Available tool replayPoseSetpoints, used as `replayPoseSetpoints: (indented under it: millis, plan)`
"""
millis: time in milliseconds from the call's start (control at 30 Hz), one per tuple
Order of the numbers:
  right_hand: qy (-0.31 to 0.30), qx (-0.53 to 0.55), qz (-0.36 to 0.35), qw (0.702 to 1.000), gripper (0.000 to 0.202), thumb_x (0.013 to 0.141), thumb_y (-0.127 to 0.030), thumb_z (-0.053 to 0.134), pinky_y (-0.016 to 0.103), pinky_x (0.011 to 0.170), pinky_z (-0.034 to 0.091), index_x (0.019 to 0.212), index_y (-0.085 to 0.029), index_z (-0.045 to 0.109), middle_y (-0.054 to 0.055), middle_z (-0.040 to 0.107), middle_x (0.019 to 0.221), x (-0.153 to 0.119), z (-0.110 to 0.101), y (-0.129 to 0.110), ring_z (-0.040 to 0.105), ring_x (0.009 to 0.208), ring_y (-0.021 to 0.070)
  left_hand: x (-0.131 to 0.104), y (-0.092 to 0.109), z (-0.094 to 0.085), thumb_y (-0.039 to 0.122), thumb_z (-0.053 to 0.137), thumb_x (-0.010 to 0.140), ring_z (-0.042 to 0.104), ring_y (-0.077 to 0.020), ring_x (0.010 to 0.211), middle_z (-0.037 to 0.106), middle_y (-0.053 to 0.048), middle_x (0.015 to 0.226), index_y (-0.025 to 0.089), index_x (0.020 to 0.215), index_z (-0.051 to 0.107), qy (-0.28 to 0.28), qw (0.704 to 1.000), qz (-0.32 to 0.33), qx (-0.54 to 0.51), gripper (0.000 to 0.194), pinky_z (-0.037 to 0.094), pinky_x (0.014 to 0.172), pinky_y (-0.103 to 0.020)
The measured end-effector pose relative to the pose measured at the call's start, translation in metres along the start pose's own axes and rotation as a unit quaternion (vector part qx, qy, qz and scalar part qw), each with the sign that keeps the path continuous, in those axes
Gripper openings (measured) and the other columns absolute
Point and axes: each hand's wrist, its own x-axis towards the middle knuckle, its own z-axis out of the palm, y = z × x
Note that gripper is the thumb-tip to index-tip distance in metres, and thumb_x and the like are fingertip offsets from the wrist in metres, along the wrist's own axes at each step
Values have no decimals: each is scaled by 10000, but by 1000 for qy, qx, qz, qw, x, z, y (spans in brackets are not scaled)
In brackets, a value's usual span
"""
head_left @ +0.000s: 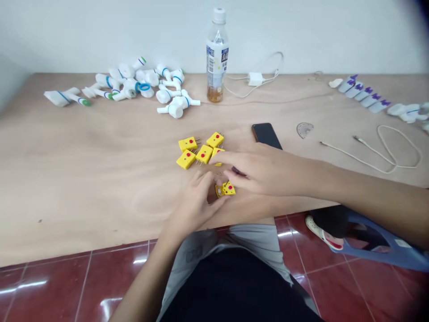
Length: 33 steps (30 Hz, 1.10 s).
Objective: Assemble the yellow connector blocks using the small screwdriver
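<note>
Near the front edge of the table, my left hand [197,199] pinches a small yellow two-pin plug [229,188] with a red dot; its casing looks opened up on one side. My right hand [254,167] is closed just above it, round a short dark-handled tool [238,171] that looks like a screwdriver, its tip pointing down towards the plug. The fingers hide part of both. Just beyond my hands lies a group of several more yellow plugs [203,154] with red dots and metal pins; my right fingers partly cover one of them.
At the back stand a drink bottle [217,67] and a white adapter [255,79] with its cable. White plastic fittings [176,106] are heaped back left. Rightward lie a phone [267,135], a protractor [304,129], a white cable [385,171] and purple-topped containers [363,95]. Someone's shoe [323,232] shows below.
</note>
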Motion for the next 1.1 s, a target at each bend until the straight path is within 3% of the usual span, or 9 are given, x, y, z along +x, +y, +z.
replayPoseSetpoints:
  millis: [167, 267, 400, 533, 633, 700, 833, 967, 1100]
  plan:
    - [-12, 5, 7, 1000, 268, 1136, -191, 561, 355, 733, 359, 938, -174, 741, 67, 771, 896, -3, -1, -2, 599, 771, 195, 1, -1, 0, 262, 823, 1033, 702, -276, 1062, 714, -48, 1138, 251, 1133, 598, -6, 1000, 0, 1, 246, 594, 920, -411]
    - [4, 29, -9, 1000, 190, 1134, -180, 573, 349, 777, 407, 1117, -175, 762, 76, 808, 1044, -3, 0, 1, 663, 883, 211, 1, 0, 0, 269, 815, 1042, 700, -277, 1080, 710, -52, 1153, 251, 1098, 588, -2, 1000, 1, -3, 235, 594, 924, -412]
    - [-9, 23, 1, 1000, 234, 1150, -186, 551, 352, 744, 396, 1058, -176, 766, 68, 791, 970, -3, 0, 2, 657, 839, 209, 1, 0, 0, 270, 825, 1038, 709, -277, 1071, 712, -47, 1130, 253, 1109, 586, -3, 1000, 0, 1, 250, 600, 924, -415]
    - [-1, 57, -5, 998, 333, 1101, -157, 617, 334, 775, 429, 1420, -178, 710, 77, 804, 1116, -3, -1, -1, 685, 911, 213, 1, 0, 0, 248, 820, 1033, 713, -273, 1070, 718, -48, 1146, 252, 1103, 592, -2, 1000, 0, -2, 239, 602, 925, -413]
    - [-5, 30, -3, 1000, 176, 1121, -184, 602, 345, 789, 416, 1151, -167, 775, 87, 810, 1070, -4, -2, -3, 691, 924, 222, 1, 0, 0, 288, 820, 1050, 714, -290, 1100, 727, -60, 1168, 255, 1157, 603, -7, 1000, 0, -1, 244, 604, 932, -428]
    - [-11, 10, 7, 1000, 259, 1150, -203, 567, 350, 754, 381, 973, -172, 754, 71, 791, 942, -5, -3, -3, 658, 836, 206, 0, 0, 0, 288, 822, 1047, 715, -290, 1096, 724, -57, 1159, 256, 1150, 598, -7, 1000, -2, -2, 249, 604, 929, -428]
    - [-8, 46, 14, 999, 149, 1117, -175, 599, 336, 759, 392, 1167, -179, 739, 53, 807, 1023, -8, -3, -1, 670, 863, 199, 0, 1, -1, 270, 821, 1039, 714, -280, 1077, 719, -48, 1144, 255, 1120, 604, -3, 1000, -4, -5, 231, 597, 902, -415]
    - [-9, 49, 1, 999, 208, 1154, -192, 547, 356, 820, 428, 1049, -183, 726, 77, 818, 1066, -9, -2, 1, 704, 942, 223, 0, 1, -1, 270, 826, 1033, 719, -289, 1108, 734, -64, 1200, 257, 1139, 605, -7, 1000, -6, -6, 245, 605, 934, -433]
    - [-6, 57, -14, 998, 174, 1133, -155, 558, 356, 867, 449, 1109, -179, 728, 83, 818, 1154, -8, 0, 2, 722, 1029, 230, 1, 1, -1, 295, 816, 1043, 718, -292, 1124, 733, -62, 1186, 256, 1111, 595, -9, 1000, -14, -8, 234, 607, 956, -437]
